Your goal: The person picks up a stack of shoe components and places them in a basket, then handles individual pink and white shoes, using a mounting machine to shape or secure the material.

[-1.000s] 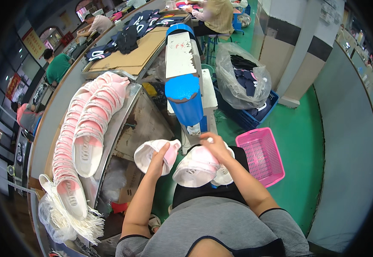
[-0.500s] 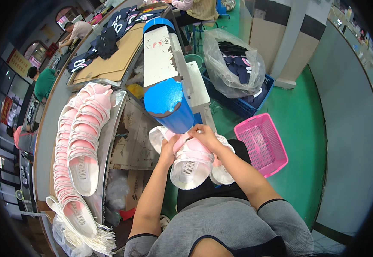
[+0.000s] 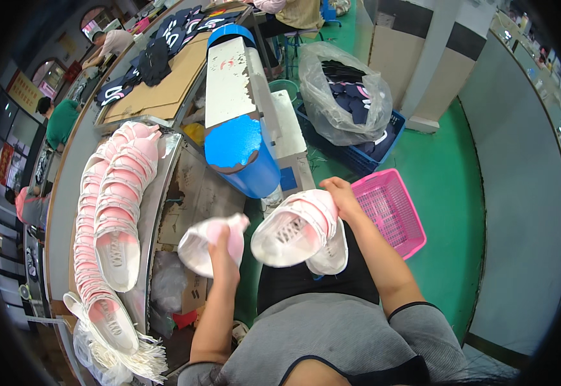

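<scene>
My left hand (image 3: 224,254) is closed on a pink-and-white shoe upper (image 3: 195,246), which is slightly blurred and held apart to the left. My right hand (image 3: 341,194) grips a small stack of nested pink-and-white shoe uppers (image 3: 281,237) by its pink end, its white toe pointing toward me and left. Beneath that stack another white shoe upper (image 3: 332,258) lies over my dark-clad lap. Just beyond my hands stands a sewing machine (image 3: 230,87) with a white, chipped arm and a blue rounded end (image 3: 245,157).
Long nested rows of pink-and-white uppers (image 3: 118,212) lie on the metal-edged bench at left, above white cords (image 3: 142,360). At right are a pink basket (image 3: 409,215) and a blue crate (image 3: 390,151) holding a clear bag (image 3: 377,83) of dark pieces. Other people sit farther off.
My hands have moved apart, away from the machine's blue end. The left carries one upper left and toward me; the right holds the stack, now lifted and tilted.
</scene>
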Demonstrator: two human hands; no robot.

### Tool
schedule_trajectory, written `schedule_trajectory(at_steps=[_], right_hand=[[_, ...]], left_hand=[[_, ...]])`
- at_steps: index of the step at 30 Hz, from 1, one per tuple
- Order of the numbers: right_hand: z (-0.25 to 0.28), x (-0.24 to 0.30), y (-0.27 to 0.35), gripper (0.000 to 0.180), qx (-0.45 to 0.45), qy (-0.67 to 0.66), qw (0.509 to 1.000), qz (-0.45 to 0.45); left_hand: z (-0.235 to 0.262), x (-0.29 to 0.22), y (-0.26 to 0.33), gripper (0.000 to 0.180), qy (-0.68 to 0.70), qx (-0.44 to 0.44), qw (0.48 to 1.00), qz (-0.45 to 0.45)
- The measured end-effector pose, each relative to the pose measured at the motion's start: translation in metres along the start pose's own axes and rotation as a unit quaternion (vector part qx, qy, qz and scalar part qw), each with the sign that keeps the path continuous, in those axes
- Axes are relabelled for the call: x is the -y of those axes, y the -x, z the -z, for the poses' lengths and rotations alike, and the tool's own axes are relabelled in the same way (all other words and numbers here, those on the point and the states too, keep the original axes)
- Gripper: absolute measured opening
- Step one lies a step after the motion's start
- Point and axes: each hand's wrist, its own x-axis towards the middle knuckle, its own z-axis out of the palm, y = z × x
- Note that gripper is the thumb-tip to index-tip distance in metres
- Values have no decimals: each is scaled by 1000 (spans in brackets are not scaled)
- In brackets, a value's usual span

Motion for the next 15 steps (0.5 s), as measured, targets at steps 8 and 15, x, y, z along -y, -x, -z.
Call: schedule_trajectory(at_steps=[8, 15], right_hand=[[-78, -32, 66, 17, 72, -20, 996, 54], [-52, 11, 79, 36, 83, 148, 973, 156]], left_hand=[[-35, 33, 48, 37, 50, 95, 992, 67], [12, 6, -5, 27, -23, 62, 997, 32]])
